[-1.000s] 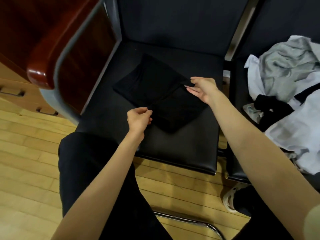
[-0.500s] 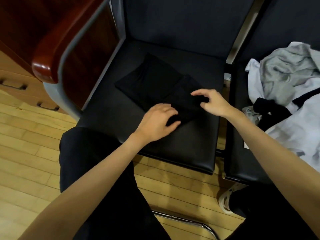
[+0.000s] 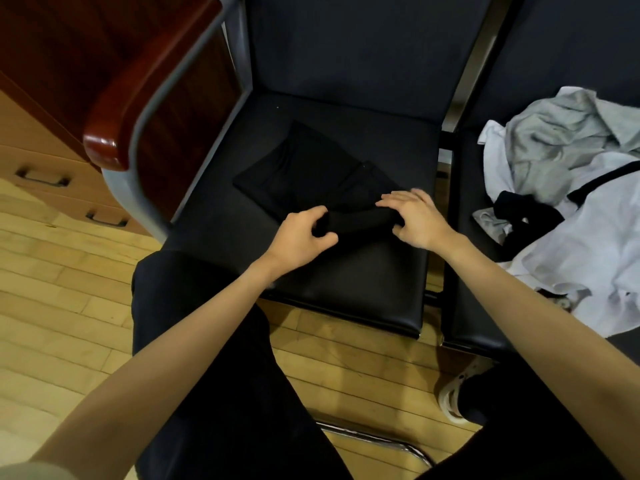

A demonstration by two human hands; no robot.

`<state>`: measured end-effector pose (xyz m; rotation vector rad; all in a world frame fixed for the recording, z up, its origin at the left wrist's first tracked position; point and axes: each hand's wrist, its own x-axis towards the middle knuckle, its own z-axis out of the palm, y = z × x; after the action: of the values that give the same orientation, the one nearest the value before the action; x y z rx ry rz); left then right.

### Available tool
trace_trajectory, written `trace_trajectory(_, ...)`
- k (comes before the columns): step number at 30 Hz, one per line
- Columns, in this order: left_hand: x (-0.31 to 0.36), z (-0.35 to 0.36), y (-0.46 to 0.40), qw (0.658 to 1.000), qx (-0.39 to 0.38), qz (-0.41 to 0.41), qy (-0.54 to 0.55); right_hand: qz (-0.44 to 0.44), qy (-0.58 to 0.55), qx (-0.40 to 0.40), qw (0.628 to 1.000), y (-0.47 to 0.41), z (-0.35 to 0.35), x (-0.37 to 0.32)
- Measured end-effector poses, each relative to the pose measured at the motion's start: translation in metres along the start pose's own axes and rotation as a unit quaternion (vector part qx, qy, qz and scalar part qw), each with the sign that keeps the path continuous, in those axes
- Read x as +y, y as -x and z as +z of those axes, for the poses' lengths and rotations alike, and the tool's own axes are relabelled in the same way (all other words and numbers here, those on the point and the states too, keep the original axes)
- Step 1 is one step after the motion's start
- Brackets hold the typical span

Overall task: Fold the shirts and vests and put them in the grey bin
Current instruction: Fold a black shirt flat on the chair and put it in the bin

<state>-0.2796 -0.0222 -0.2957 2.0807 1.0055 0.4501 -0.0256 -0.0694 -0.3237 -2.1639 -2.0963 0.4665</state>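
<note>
At the upper left of the frame a red-brown wooden armrest on a grey metal frame is bounding the seat, with wooden drawers sitting below it at the left edge. In the middle, a black garment is lying flat on the black chair seat, probably because the seat is serving as a firm folding surface. Its near edge is being gathered into a thick roll or fold, and both hands are working that edge. The left hand is curling its fingers and thumb round the left end of the roll, gripping it so the fold is not slipping open. Just to the right, the right hand is holding the other end, fingers lying over the top and thumb tucking beneath, keeping the fold even across its width. Toward the right edge, a heap of grey, white and black clothes is waiting on the neighbouring seat, well apart from the hands, presumably the unfolded supply. The grey bin is not showing anywhere in this view.
</note>
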Motion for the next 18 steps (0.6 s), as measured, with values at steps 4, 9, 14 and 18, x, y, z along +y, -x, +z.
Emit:
trace_trajectory(4,0.003,-0.007,0.028,0.996,-0.05,-0.037,0.071,0.057,-0.003,0.115,0.992,0.019,-0.01,-0.006)
trace_trajectory(9,0.003,-0.027,0.057,0.962,-0.011,-0.143,0.232,0.106,-0.333,0.115,0.93,0.044,-0.045,-0.023)
trace_trajectory(14,0.0,-0.042,0.056,0.91,0.089,-0.225,0.337,0.086,-0.507,0.127,0.848,0.028,-0.044,-0.04)
trace_trajectory(18,-0.014,-0.037,0.025,0.878,0.207,-0.287,0.322,0.085,-0.458,0.205,0.861,-0.02,-0.019,-0.054)
